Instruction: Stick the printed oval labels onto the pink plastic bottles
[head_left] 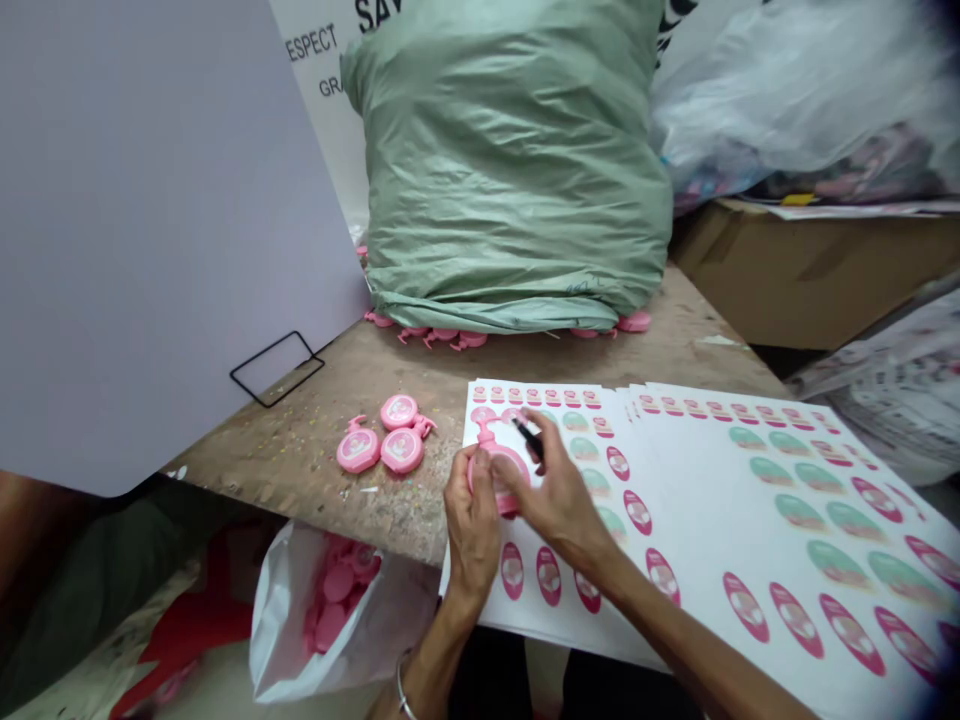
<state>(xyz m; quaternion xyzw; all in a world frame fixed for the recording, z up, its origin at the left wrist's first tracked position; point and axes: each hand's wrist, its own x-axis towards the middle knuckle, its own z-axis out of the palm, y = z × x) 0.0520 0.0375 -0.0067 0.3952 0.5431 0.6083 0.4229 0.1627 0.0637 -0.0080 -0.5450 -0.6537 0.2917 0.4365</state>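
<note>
My left hand (472, 520) is closed around a pink round plastic piece (486, 436) with a narrow neck, above the left sticker sheet (547, 622). In my right hand (566, 495) is a slim black-handled tool (528, 438), whose kind I cannot make out. The right thumb lies over the face of the pink piece, so part of that face is hidden. Beneath both hands, the white sheet carries rows of pink and green printed stickers. Left of it, three similar pink pieces (402, 451) with labels on their faces rest on the table.
A second sticker sheet (694, 500) lies at right. A large green sack (517, 170) stands on the worn table (315, 490), with pink pieces under its edge. A white bag (281, 625) of pink pieces sits below. A pale panel (165, 220) and a black wire frame (262, 400) are left.
</note>
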